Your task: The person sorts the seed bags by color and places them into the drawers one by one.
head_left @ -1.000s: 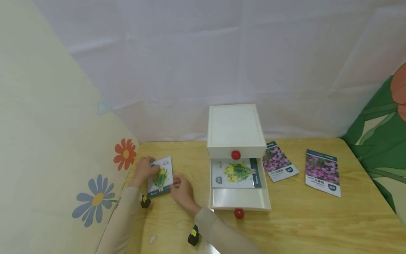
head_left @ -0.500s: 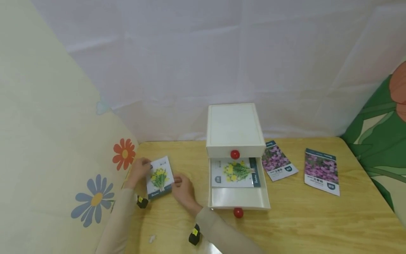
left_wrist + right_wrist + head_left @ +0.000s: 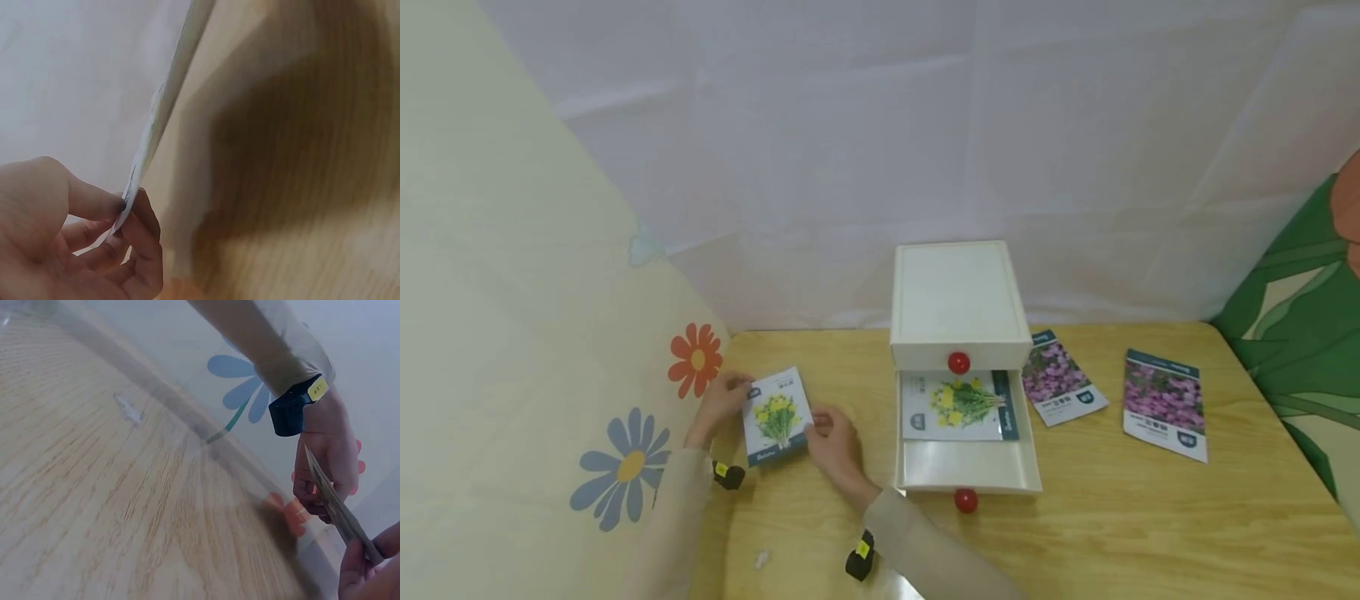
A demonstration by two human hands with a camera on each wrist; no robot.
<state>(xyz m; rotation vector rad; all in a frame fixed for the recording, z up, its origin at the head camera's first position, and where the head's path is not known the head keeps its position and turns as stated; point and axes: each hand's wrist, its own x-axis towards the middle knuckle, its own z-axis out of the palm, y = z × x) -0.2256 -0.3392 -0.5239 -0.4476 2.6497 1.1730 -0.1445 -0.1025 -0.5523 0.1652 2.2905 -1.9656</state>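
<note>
A seed packet [image 3: 778, 412] picturing yellow flowers is between my hands at the left of the table. My left hand [image 3: 721, 406] pinches its left edge; in the left wrist view the thumb lies on one face and the fingers behind the other. On the opposite edge, my right hand [image 3: 835, 446] pinches it near the lower corner. The right wrist view shows the packet [image 3: 340, 515] edge-on, raised above the wood. A similar yellow-flower packet [image 3: 958, 410] lies in the pulled-out lower drawer [image 3: 970, 467] of a white drawer box [image 3: 955, 292].
Two purple-flower packets [image 3: 1060, 379] [image 3: 1165, 404] lie right of the box, the nearer one against its side. Red knobs [image 3: 958, 362] [image 3: 966, 500] stick out from the drawer fronts. A small white scrap [image 3: 762, 559] lies near the front. A flower-printed wall [image 3: 625, 467] borders the left side.
My left hand has slid off the packet's face to its left edge and grips it there. The packet has shifted slightly left, and my right hand keeps its hold on the right edge.
</note>
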